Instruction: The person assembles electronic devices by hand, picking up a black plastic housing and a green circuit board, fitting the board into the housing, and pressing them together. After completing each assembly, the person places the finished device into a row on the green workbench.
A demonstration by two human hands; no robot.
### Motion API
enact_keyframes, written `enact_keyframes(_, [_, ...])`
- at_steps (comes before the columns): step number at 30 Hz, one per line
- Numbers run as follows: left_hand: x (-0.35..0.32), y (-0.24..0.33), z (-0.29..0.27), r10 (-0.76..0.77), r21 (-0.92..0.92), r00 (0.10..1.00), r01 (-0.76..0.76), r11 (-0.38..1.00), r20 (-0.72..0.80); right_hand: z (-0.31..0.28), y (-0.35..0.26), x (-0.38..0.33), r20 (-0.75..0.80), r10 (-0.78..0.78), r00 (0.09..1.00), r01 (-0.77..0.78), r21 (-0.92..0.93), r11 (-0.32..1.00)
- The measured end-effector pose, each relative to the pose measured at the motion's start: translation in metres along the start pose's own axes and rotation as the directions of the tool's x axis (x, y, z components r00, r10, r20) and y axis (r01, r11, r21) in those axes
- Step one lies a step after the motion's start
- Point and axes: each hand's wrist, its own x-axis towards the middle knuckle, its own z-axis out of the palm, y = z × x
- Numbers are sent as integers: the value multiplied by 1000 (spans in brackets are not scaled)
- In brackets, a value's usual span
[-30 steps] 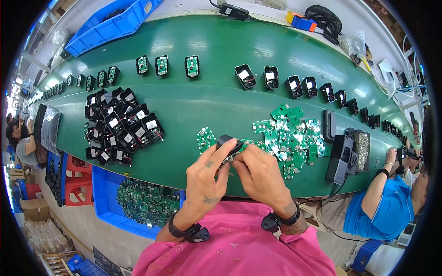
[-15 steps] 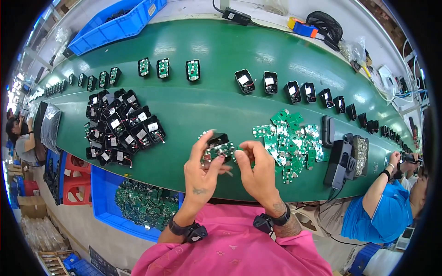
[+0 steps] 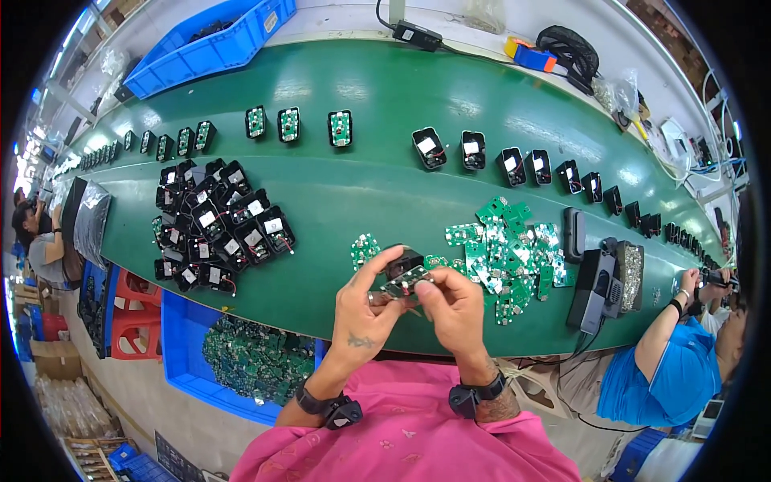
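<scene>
My left hand (image 3: 363,309) and my right hand (image 3: 452,308) meet above the near edge of the green conveyor belt (image 3: 377,185). Together they hold a small black housing (image 3: 404,262) with a green circuit board (image 3: 407,280) pinched against it by the fingertips of both hands. One loose green board (image 3: 364,249) lies on the belt just left of my left thumb. A heap of green circuit boards (image 3: 506,245) lies to the right, and a pile of black housings (image 3: 217,229) to the left.
Rows of black housings (image 3: 514,165) and boarded units (image 3: 289,124) run along the belt's far side. A blue bin of green boards (image 3: 249,361) sits below the belt. Grey tools (image 3: 598,285) stand at right, beside a person in blue (image 3: 675,365). Another person (image 3: 40,241) works at far left.
My hands have shifted slightly and the board now lies against the underside of the black housing, with my left thumb raised over it.
</scene>
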Motion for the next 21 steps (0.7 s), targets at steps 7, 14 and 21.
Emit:
enact_keyframes(7, [-1,6,-1,-73,133,996,66,989,48,-38,-15,15,145,143,979,-136,-55,989])
enact_keyframes(14, [1,-3,8,258,355,966,-233,905,-23,-21,-35,10,274,-1,962,105,-363,926])
enact_keyframes(21, [0,0,10,123,354,992,-101,930,-40,-23,-29,5,211,32,977,94,-559,824])
